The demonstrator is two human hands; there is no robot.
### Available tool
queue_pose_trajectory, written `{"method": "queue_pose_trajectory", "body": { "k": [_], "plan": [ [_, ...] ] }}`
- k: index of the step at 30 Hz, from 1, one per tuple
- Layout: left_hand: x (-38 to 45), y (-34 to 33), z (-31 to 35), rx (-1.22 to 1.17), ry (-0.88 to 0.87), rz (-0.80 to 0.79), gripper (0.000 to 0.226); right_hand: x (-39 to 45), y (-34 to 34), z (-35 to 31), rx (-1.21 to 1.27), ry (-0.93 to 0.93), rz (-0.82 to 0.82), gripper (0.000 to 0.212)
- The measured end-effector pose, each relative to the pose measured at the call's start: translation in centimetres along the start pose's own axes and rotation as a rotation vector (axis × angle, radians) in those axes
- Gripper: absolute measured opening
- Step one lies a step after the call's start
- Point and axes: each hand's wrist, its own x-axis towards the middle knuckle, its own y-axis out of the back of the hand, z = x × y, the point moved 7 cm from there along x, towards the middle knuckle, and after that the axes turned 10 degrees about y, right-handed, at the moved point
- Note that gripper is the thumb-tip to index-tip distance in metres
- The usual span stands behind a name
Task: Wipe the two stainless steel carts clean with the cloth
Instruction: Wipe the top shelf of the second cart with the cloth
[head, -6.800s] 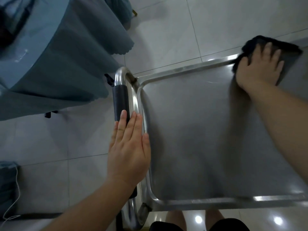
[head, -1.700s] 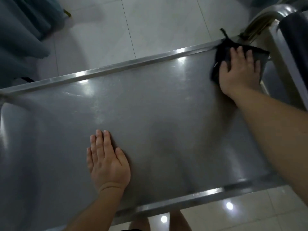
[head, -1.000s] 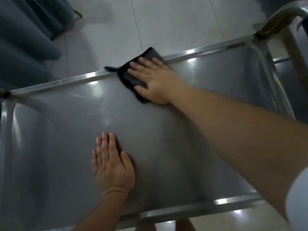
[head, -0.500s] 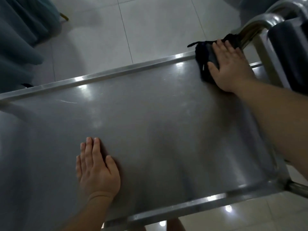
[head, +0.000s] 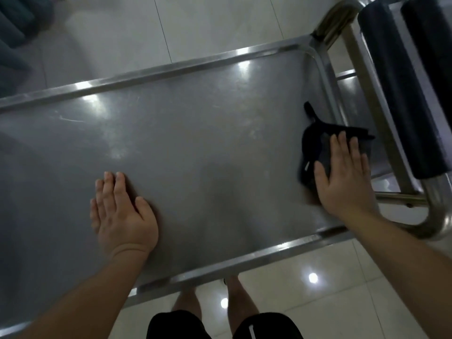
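Pressing a black cloth (head: 311, 148) flat at the cart's (head: 195, 148) right edge, the right hand (head: 344, 177) has straight fingers; the left hand (head: 122, 211) rests open-palmed nearer left.

Both my hands down flat.
My left hand (head: 122, 211) lies palm-down, fingers straight; my right hand (head: 344, 174) presses flat, fingers extended.

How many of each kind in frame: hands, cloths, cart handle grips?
Hands: 2, the left hand flat on the cart top, the right hand flat on the cloth
Black cloth: 1, at the cart's right end
Dark handle grips: 2, one beside the other, past the right rim
Total: 5
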Motion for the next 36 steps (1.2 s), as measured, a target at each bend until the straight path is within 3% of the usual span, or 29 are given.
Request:
{"method": "queue_pose_trajectory", "body": {
  "k": [7, 11, 17, 23, 27, 31, 36],
  "plan": [
    [0.0, -0.2, -0.4, -0.008, -0.004, 0.018, 0.069, -11.4, -2.1, 0.3, 0.031, 0.032, -0.128, 0.074],
    [0.0, -0.3, -0.3, -0.006, -0.013, 0.028, 0.069, -11.2, -2.3, 0.0, 0.013, 0.079, -0.183, 0.075],
    [0.0, -0.3, -0.2, 0.007, -0.001, 0.011, 0.070, 1.4, -0.8, -5.1, -0.020, 0.292, -0.063, 0.074],
    [0.0, -0.4, -0.1, 0.020, 0.007, -0.017, 0.070, 18.5, 1.6, -9.4, 0.005, 0.206, -0.030, 0.081],
    [0.1, -0.4, -0.1, 0.037, 0.018, -0.013, 0.070, 24.3, 2.4, -10.9, 0.032, 0.143, -0.054, 0.085],
    [0.1, -0.4, -0.2, 0.036, 0.012, -0.007, 0.070, 22.3, 2.2, -11.1, 0.023, 0.193, -0.071, 0.084],
    [0.0, -0.4, -0.1, 0.023, 0.007, 0.003, 0.070, 10.0, 0.0, -11.3, 0.014, 0.327, -0.027, 0.078]
  ]
}}
